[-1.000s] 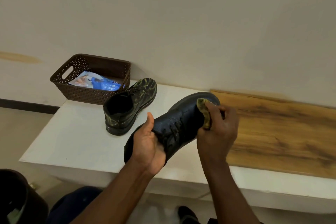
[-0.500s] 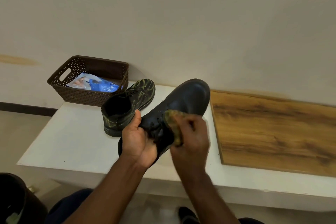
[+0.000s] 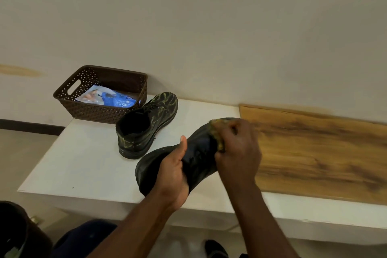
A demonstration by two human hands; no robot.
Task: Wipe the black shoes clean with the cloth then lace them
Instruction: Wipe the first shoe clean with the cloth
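I am in the wiping step, with the lacing not yet begun as far as I can judge. My left hand [image 3: 173, 176] grips the black leather ankle shoe [image 3: 194, 153] around its middle, fingers wrapped under the sole and the thumb lying up along the side, so the shoe is held off the white tabletop [image 3: 83, 165] with its toe pointing away from me and to the right. My right hand [image 3: 236, 144] is curled tight on the small yellowish, dirty cloth [image 3: 218, 134], pressing it against the toe end of that shoe; the hand is motion-blurred, so I read it as mid-stroke, and only the edge of the cloth shows past the knuckles. The second black shoe, streaked with yellow-green marks [image 3: 144, 125], stands on the tabletop just behind and to the left of the held one, near the brown perforated plastic basket [image 3: 98, 111] with a blue and white packet [image 3: 109, 98] lying in it. A wood-grain board [image 3: 314, 153] lies on the right part of the table. My judgement is that the next move calls for turning the held shoe in the left hand to bring unwiped sides under the cloth, keeping firm pressure without letting the shoe slip, then setting it down and taking up the streaked one, which looks far dirtier. I cannot tell how the laces sit on either shoe.
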